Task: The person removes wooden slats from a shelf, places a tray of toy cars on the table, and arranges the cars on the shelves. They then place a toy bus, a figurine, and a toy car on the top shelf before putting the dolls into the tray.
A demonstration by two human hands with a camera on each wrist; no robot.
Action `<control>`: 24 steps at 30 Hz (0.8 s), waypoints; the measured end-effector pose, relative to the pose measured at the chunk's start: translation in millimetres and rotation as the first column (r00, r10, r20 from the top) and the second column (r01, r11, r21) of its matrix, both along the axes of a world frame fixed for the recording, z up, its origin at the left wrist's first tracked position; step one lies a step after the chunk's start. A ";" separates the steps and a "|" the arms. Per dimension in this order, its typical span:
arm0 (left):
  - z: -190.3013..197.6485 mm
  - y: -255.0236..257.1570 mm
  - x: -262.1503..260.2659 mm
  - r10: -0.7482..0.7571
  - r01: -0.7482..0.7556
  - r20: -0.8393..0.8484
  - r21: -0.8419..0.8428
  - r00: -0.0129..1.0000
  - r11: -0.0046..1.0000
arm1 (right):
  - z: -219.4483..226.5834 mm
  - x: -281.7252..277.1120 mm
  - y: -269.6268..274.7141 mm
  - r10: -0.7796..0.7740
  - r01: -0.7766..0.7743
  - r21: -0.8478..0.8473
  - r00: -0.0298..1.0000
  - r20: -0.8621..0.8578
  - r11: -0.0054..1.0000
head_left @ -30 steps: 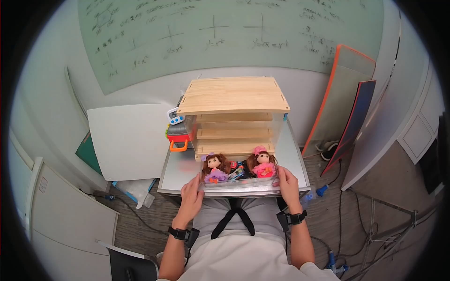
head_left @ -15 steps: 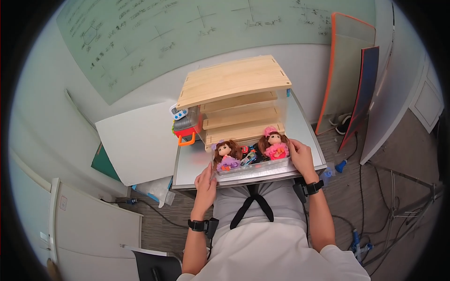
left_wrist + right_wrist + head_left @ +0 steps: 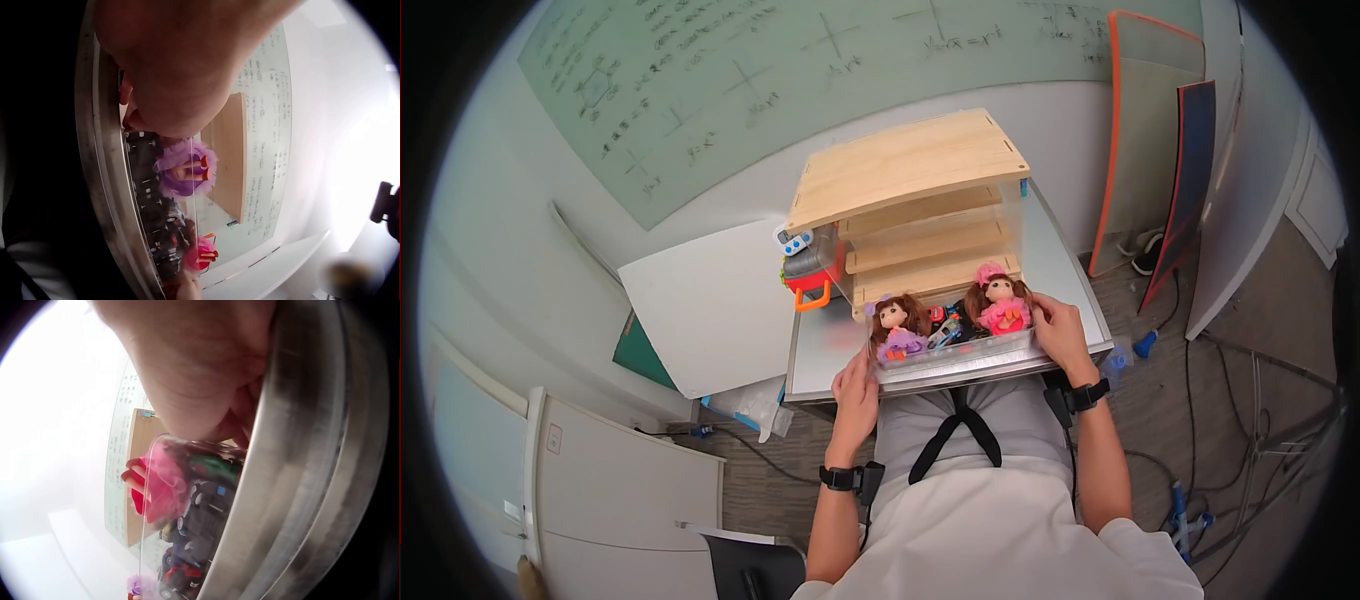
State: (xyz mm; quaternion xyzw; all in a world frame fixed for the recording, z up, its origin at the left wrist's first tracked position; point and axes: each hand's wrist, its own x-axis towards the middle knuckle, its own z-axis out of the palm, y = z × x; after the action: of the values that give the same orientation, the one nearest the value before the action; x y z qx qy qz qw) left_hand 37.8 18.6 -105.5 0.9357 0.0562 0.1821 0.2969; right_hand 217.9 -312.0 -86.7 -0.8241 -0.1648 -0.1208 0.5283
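Note:
A clear bin [image 3: 960, 353] stands at the table's front edge, holding a doll in purple [image 3: 899, 330], a doll in pink [image 3: 1004, 307] and several toy cars [image 3: 945, 327] between them. The left hand [image 3: 857, 400] grips the bin's left end, and the right hand [image 3: 1064, 337] grips its right end. In the left wrist view the left hand [image 3: 175, 62] covers the bin's near corner, its fingertips partly hidden. Through the clear wall in the right wrist view show dark toy cars [image 3: 200, 519] and the pink skirt [image 3: 167, 487], beside the right hand [image 3: 200, 369].
Behind the bin stands a wooden shelf unit [image 3: 910, 165] with clear sides. Left of it are a red and grey toy case [image 3: 813, 268] with an orange handle and a white timer [image 3: 794, 241]. A white board [image 3: 710, 310] leans at the left; cables lie on the floor.
The head view has turned and shifted, so the table and bin appear farther right and slightly higher. Both hands keep their hold on the bin's ends; the dolls stay inside.

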 end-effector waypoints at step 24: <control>11.8 13.5 -1.5 -0.125 0.128 -0.132 0.017 0.983 0.992 | 3.1 -3.0 -2.0 0.037 -0.037 -0.004 0.999 0.038 0.999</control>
State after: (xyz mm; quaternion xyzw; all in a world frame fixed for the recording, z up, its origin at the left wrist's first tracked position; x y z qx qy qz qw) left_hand 36.3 32.1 -93.7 0.9510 0.0136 0.1017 0.2918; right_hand 214.9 -314.0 -83.5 -0.8192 -0.1903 -0.1263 0.5260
